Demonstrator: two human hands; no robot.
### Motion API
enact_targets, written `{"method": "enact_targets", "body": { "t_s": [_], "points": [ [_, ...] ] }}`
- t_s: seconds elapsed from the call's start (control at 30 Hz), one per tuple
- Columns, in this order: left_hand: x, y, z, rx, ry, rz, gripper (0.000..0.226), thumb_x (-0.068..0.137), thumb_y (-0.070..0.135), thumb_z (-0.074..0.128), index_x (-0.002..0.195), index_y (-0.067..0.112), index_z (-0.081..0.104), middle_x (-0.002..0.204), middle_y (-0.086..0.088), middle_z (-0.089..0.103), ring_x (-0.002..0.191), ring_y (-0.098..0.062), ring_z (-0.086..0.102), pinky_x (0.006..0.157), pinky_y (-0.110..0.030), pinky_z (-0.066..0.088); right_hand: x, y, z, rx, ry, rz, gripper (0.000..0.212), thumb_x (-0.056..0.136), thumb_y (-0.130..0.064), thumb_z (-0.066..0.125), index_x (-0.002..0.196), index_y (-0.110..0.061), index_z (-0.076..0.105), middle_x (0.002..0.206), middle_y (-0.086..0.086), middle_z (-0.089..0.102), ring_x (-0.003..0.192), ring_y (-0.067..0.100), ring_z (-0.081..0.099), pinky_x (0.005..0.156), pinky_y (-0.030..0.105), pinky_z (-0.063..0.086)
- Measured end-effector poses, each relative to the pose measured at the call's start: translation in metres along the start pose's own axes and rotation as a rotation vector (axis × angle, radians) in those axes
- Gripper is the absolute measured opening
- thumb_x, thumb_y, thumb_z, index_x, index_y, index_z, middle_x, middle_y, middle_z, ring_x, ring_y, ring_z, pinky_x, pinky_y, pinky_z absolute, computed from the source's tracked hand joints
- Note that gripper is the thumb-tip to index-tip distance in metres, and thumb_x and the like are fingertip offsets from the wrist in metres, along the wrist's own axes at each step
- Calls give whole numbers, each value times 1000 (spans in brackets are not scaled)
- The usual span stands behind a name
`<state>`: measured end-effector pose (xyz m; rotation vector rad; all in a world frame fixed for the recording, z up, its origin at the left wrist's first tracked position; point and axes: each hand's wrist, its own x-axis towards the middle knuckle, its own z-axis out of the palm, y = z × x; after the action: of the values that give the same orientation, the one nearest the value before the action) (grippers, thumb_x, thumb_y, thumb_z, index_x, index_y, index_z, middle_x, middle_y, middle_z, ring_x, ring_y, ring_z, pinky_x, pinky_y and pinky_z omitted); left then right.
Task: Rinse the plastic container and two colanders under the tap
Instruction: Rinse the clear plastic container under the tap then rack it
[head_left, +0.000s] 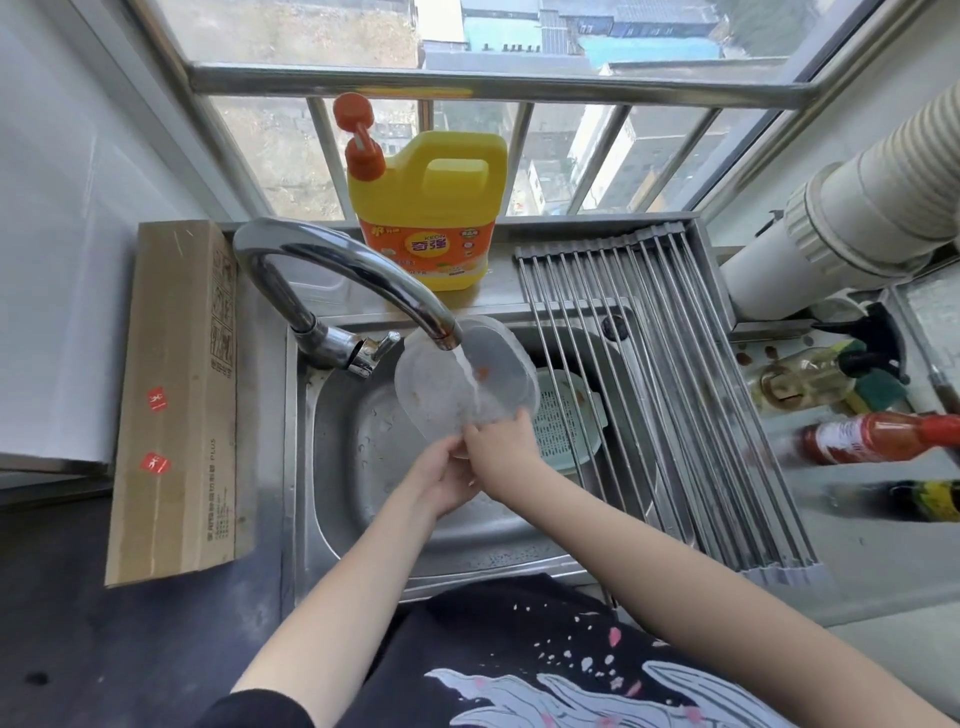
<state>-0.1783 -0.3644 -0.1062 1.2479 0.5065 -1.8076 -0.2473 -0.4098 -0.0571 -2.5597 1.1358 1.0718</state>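
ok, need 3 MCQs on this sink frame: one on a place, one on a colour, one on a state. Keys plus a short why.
1. Where is the green colander?
A. In the sink, partly under the roll-up rack
B. On the cardboard box
C. On the window sill

2. What colour is the detergent jug?
A. Blue
B. Yellow with an orange pump
C. White

3. What state is the tap in?
A. Off
B. Running onto the plastic container
C. Running straight onto the bare sink floor

Answers:
1 A: it lies in the sink beneath the bars of the rack.
2 B: yellow body, orange pump top.
3 B: the stream lands in the clear plastic container, held at its lower edge by the left hand and right hand.
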Motion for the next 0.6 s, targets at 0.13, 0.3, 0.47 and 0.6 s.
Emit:
{"method": "enact_targets", "body": {
  "t_s": [0.13, 0.3, 0.47, 0.6],
  "points": [
    [2, -5, 2, -56, -102, -36, 34, 91, 27, 42, 98, 9, 70, 100, -12, 69, 97, -28, 59, 88, -39, 43, -5, 1, -9, 112, 205, 348, 33, 57, -76, 35, 64, -53, 58, 50, -35, 48, 47, -20, 30, 75, -4, 12],
    [-7, 3, -19, 227, -201, -61, 41, 64, 42, 65, 92, 12, 60, 89, -10, 54, 83, -26, 52, 80, -36, 43, -11, 7, -6, -267, 271, -170, 21, 46, -29, 83, 48, -25, 62, 40, -11, 54, 43, 9, 54, 67, 24, 42],
    [-7, 11, -47, 311, -190, -79, 48, 71, 37, 67, 102, 1, 59, 99, -14, 59, 90, -28, 58, 88, -36, 51, -6, 14, -9, -398, 369, -417, 7, 62, -26, 73, 65, -30, 67, 53, -11, 65, 64, 10, 65, 77, 25, 43],
    [-12, 13, -52, 229, -205, -107, 63, 75, 39, 60, 116, -8, 55, 110, -22, 57, 95, -33, 60, 83, -39, 56, 0, 20, -16, -196, 309, -549, 23, 85, -17, 59, 107, -23, 61, 95, -4, 73, 94, 18, 64, 86, 31, 33]
  ]
}}
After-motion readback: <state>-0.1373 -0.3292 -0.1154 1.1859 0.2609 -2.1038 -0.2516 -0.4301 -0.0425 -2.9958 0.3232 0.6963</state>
